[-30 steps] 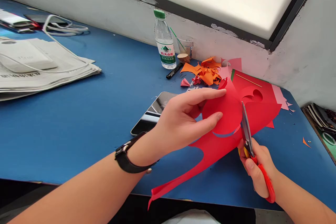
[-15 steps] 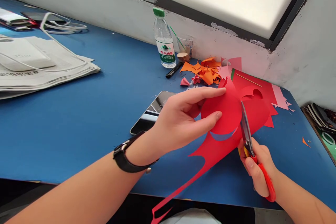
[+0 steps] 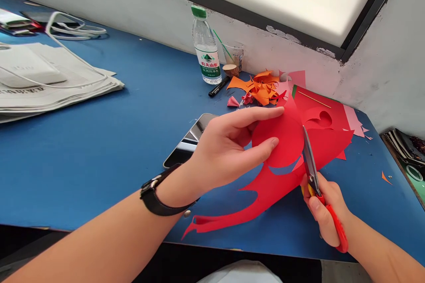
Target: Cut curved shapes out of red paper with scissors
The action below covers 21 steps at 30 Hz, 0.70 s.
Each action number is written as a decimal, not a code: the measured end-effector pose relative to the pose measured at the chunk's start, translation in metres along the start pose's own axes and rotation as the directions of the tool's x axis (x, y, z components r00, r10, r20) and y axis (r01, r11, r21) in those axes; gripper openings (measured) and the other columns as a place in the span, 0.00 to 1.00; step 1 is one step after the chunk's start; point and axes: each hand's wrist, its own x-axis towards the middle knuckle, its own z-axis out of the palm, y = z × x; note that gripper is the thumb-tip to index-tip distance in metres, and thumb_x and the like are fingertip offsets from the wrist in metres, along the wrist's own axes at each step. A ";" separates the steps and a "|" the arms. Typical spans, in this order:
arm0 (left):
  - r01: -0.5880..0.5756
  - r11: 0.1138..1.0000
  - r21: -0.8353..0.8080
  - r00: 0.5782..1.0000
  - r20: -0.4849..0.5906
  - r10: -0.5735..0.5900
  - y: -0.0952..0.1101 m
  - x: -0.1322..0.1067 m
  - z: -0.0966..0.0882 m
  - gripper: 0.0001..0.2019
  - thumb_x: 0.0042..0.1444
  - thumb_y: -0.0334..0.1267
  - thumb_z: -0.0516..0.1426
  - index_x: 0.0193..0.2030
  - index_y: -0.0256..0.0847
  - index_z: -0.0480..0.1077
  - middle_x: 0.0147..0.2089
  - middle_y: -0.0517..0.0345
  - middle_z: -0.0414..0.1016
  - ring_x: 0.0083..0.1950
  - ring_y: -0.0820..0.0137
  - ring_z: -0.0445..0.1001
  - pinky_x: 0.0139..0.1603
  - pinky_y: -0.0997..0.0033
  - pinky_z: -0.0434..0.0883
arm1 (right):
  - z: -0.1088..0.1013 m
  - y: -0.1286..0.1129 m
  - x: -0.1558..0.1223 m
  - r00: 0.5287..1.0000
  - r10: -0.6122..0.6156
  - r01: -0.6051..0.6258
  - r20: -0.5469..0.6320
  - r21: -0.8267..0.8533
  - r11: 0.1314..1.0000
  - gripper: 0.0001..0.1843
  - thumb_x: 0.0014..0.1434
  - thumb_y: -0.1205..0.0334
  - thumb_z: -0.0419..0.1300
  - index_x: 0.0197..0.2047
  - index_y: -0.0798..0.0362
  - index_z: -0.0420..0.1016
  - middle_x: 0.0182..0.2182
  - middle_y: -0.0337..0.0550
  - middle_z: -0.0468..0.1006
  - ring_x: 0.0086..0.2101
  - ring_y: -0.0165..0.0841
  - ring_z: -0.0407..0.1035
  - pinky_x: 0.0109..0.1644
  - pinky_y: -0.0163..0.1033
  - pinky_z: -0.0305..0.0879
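Red paper (image 3: 282,141) is pinched between the thumb and fingers of my left hand (image 3: 229,146), and the part held there has a rounded, cut outline. A long curling strip of the same sheet trails toward the table's front edge. In my right hand (image 3: 327,214) are scissors (image 3: 310,159) with red and yellow handles. Their blades look closed or nearly so, lying along the right side of the rounded piece. Beneath my left hand a phone (image 3: 186,143) lies partly covered. My left wrist wears a black band (image 3: 159,194).
Orange paper scraps (image 3: 262,90) are heaped behind the red paper. A water bottle (image 3: 206,53), a clear cup (image 3: 235,55) and a black marker (image 3: 219,87) stand or lie near the wall. At left are newspapers (image 3: 83,93) and a white cable (image 3: 76,31).
The red paper's trailing strip has swung up from below the table edge to over the table. The sheet's right part has flared out to a point. Both hands keep nearly the same places.
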 end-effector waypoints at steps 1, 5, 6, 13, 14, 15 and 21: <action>0.005 1.000 -0.001 1.000 -0.002 -0.005 0.000 0.000 0.000 0.21 0.59 0.30 0.72 0.59 0.45 0.89 0.61 0.47 0.91 0.61 0.48 0.90 0.57 0.57 0.92 | 0.000 0.000 0.000 1.000 -0.001 0.001 -0.002 -0.001 1.000 0.12 0.80 0.44 0.59 0.54 0.41 0.73 0.24 0.26 0.62 0.20 0.29 0.54 0.23 0.35 0.51; 0.028 1.000 -0.004 1.000 0.003 -0.028 0.003 0.000 0.001 0.20 0.59 0.31 0.73 0.59 0.47 0.89 0.60 0.47 0.91 0.61 0.47 0.90 0.58 0.53 0.92 | 0.001 0.001 0.000 1.000 0.003 -0.003 -0.015 0.007 1.000 0.12 0.80 0.44 0.60 0.55 0.42 0.73 0.24 0.26 0.63 0.20 0.28 0.52 0.23 0.35 0.50; 0.036 0.999 -0.001 0.999 0.002 -0.036 0.003 0.000 0.001 0.21 0.59 0.31 0.73 0.59 0.47 0.89 0.60 0.47 0.91 0.60 0.47 0.90 0.58 0.52 0.92 | 0.001 0.002 0.000 1.000 0.004 -0.004 -0.016 0.010 1.000 0.12 0.80 0.44 0.60 0.55 0.42 0.74 0.24 0.26 0.63 0.20 0.28 0.52 0.23 0.35 0.50; 0.046 0.999 0.000 0.999 -0.022 -0.046 0.005 0.001 0.002 0.22 0.58 0.28 0.72 0.59 0.44 0.89 0.59 0.48 0.92 0.59 0.51 0.91 0.58 0.60 0.91 | 0.000 0.004 -0.003 0.999 0.032 -0.031 -0.005 0.019 0.999 0.14 0.80 0.44 0.60 0.54 0.46 0.75 0.22 0.24 0.58 0.20 0.28 0.50 0.24 0.36 0.52; 0.045 0.999 -0.002 0.999 -0.023 -0.045 0.004 0.001 0.002 0.22 0.58 0.28 0.72 0.59 0.44 0.89 0.59 0.48 0.92 0.59 0.52 0.91 0.58 0.61 0.91 | 0.000 0.004 -0.003 0.999 0.034 -0.034 -0.003 0.022 0.999 0.14 0.80 0.45 0.60 0.55 0.46 0.75 0.22 0.24 0.57 0.20 0.28 0.49 0.24 0.36 0.52; 0.044 0.999 -0.003 0.999 -0.024 -0.044 0.004 0.001 0.002 0.22 0.58 0.28 0.72 0.59 0.44 0.89 0.59 0.48 0.92 0.60 0.52 0.90 0.58 0.61 0.91 | 0.000 0.004 -0.003 0.999 0.036 -0.036 -0.001 0.024 0.999 0.14 0.80 0.45 0.60 0.55 0.46 0.74 0.23 0.24 0.57 0.20 0.28 0.49 0.24 0.36 0.51; 0.051 0.999 -0.012 0.998 -0.024 -0.052 0.006 -0.001 0.002 0.22 0.58 0.26 0.71 0.58 0.45 0.89 0.60 0.49 0.91 0.62 0.51 0.90 0.60 0.61 0.90 | -0.001 -0.001 -0.001 1.000 0.016 -0.015 0.002 -0.021 1.000 0.13 0.80 0.45 0.59 0.54 0.45 0.74 0.22 0.25 0.58 0.19 0.29 0.52 0.23 0.36 0.50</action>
